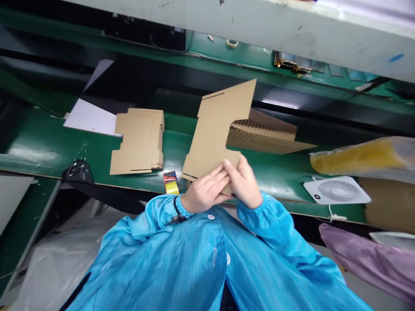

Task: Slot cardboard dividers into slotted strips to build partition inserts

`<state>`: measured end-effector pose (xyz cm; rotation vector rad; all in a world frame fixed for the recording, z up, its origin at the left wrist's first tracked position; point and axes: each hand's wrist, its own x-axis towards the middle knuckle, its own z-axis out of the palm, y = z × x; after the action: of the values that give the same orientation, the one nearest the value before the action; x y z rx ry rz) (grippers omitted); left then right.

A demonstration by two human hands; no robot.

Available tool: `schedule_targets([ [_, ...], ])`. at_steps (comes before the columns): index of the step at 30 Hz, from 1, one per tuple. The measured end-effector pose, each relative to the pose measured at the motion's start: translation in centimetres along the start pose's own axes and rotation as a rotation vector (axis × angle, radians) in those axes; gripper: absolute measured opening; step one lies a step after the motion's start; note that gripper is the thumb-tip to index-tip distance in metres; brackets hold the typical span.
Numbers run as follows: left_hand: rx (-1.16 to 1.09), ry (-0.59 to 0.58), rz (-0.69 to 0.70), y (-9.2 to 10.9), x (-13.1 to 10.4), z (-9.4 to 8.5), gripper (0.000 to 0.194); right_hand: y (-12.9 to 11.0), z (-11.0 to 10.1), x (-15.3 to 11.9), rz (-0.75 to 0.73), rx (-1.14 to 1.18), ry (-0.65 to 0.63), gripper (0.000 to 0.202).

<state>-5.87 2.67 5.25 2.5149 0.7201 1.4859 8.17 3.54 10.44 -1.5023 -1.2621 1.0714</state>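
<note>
A flat brown cardboard piece [215, 129], notched on its edges and slit near two corners, is held up tilted in front of me. My left hand [209, 188] lies across its lower end, fingers together, with part of the cardboard hidden beneath. My right hand [243, 179] grips the lower right corner, thumb and fingers meeting at its edge. To the left rests a stack of similar cardboard pieces [138, 140] on the green bench. Behind the held piece, on the right, stands a slotted cardboard part [266, 134] with a row of slits.
A white fan [339, 190] and a plastic-wrapped yellow roll [359, 157] lie on the right. Left of the stack are a white sheet [90, 116] and a black bag [78, 170]. A small coloured packet [170, 183] sits at the front edge. A shelf [227, 19] overhangs the back.
</note>
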Motion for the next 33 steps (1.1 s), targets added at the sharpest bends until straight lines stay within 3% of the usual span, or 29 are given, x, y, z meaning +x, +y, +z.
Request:
schedule_targets([
  [3, -0.139, -0.097, 0.012, -0.9, -1.2, -0.2, 0.043, -1.3, -5.0, -0.1, -0.001, -0.253, 0.06, 0.045],
  [5, -0.126, -0.14, -0.098, -1.8, -2.8, -0.4, 0.036, -2.8, -7.8, -0.1, 0.028, -0.487, 0.069, 0.047],
  [8, -0.125, -0.26, -0.265, -3.1, -5.1, -0.1, 0.036, -4.5, -9.4, 0.1, 0.078, -0.774, 0.052, 0.043],
  [11, -0.141, -0.405, -0.31, -4.1, -6.4, 0.7, 0.039, -4.7, -8.7, 0.8, 0.075, -0.931, 0.032, 0.035],
  [14, -0.125, -0.467, -0.311, -4.5, -6.7, 1.2, 0.036, -4.2, -7.5, 1.4, 0.045, -1.003, 0.033, 0.032],
  [27, -0.169, -0.463, -0.275, -4.9, -7.2, 1.5, 0.033, -4.5, -5.3, 2.0, 0.072, -1.095, -0.057, 0.04],
  [33, -0.16, -0.414, -0.25, -4.8, -7.3, 1.7, 0.023, -4.8, -4.3, 2.8, 0.033, -1.114, -0.093, 0.041],
])
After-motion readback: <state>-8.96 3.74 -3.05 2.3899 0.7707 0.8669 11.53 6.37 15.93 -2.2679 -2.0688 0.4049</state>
